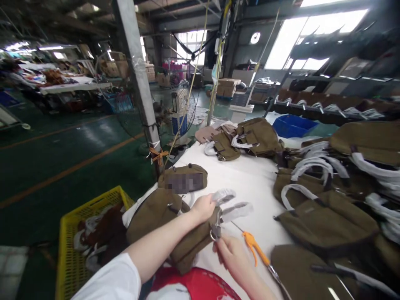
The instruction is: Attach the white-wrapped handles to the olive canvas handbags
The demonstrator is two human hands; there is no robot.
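An olive-brown fabric handbag (190, 246) lies in front of me on the white-covered table (250, 179), its handles (237, 210) wrapped in clear plastic. My left hand (203, 207) is closed on its upper edge, beside the base of a handle. At the bag's near end, my right hand (233, 252) pinches around a small tab with a metal ring (213, 235); the fingertips are partly hidden. To the right of that hand lies an orange trigger gun (254, 246) with a thin nozzle and a hose. Another olive bag (150, 214) rests against the left side.
More olive bags (328, 216) are piled along the right, and others (258, 135) sit at the far end. A yellow crate (64, 250) with brown items stands at the lower left. A metal post (137, 75) rises by the table's left edge. A blue bin (293, 126) is behind.
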